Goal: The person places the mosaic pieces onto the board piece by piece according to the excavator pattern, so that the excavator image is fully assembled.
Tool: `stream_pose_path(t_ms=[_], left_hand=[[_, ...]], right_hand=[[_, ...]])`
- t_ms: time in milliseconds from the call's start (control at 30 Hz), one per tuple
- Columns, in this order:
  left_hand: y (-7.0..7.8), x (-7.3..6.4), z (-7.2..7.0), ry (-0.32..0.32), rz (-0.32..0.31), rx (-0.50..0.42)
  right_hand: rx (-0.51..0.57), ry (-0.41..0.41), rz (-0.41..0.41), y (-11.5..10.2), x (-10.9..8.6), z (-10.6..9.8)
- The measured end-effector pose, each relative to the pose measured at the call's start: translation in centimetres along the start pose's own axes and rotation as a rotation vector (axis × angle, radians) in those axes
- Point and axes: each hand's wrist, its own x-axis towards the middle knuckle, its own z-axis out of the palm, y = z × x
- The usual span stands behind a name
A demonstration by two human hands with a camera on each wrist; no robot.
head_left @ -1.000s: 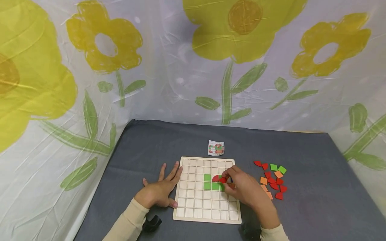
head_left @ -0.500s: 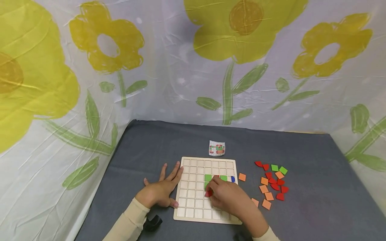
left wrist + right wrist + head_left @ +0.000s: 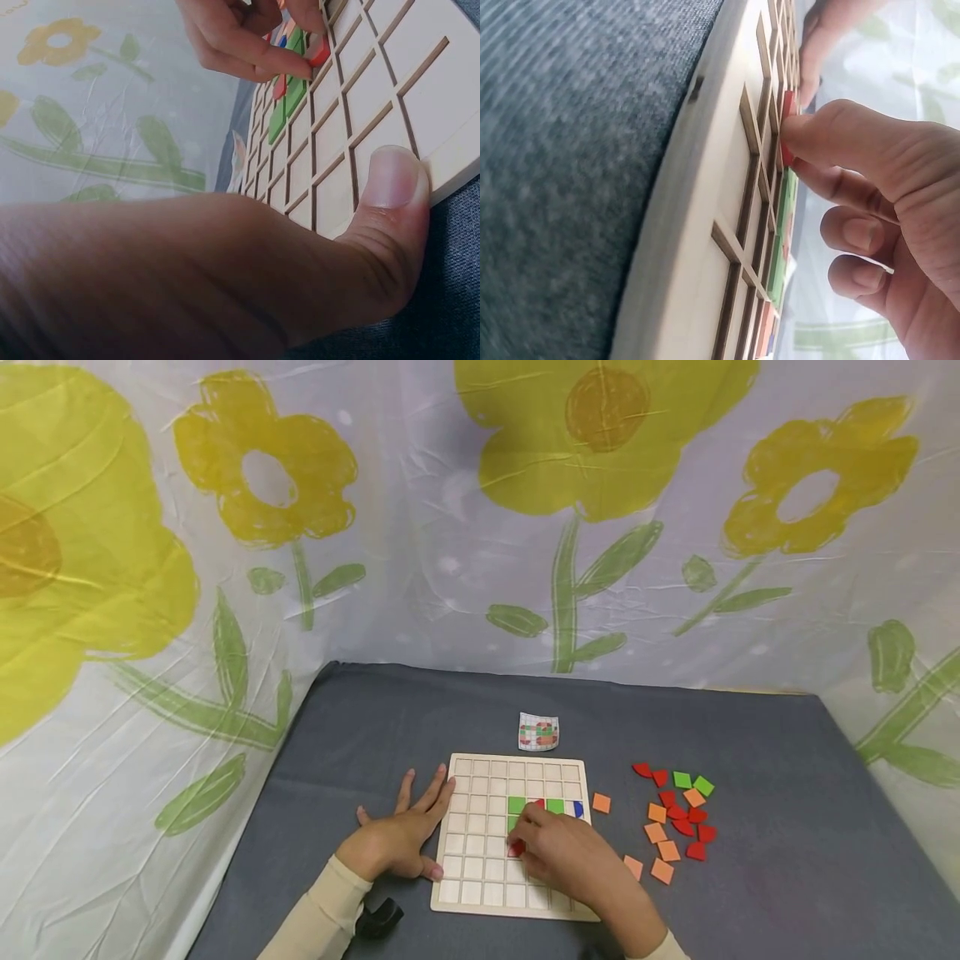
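Observation:
A wooden grid board (image 3: 472, 867) lies on the table with green square tiles (image 3: 517, 805), a red tile (image 3: 539, 803) and a blue piece (image 3: 578, 809) in its cells. My left hand (image 3: 397, 839) rests along the board's left edge, fingers spread. In the left wrist view its thumb presses on the rim near a corner. My right hand (image 3: 566, 852) is over the middle of the board, pinching a red tile (image 3: 787, 131) between thumb and forefinger. That tile sits right at a cell just below the green ones, and the fingers partly cover it.
A small pattern card (image 3: 538, 732) lies behind the board. Loose red tiles (image 3: 696, 851), orange squares (image 3: 662, 871) and green squares (image 3: 682, 780) are scattered to the right. One orange square (image 3: 602, 803) lies by the board's right edge. A black object (image 3: 378, 919) is near my left wrist.
My right hand has moved left and nearer to me with the red tile, from the right of the green tiles to just below them. The left hand has stayed put.

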Motion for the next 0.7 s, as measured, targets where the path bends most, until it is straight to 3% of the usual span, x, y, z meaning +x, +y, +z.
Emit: stream_pose_path(t_ms=[467, 700], left_hand=[[-0.11, 0.15, 0.31, -0.003, 0.007, -0.001], [-0.09, 0.1, 0.24, 0.0, 0.007, -0.004]], right_hand=[[-0.024, 0.029, -0.025, 0.18, -0.5, -0.19], [0.076, 0.061, -0.012, 0.59, -0.76, -0.53]])
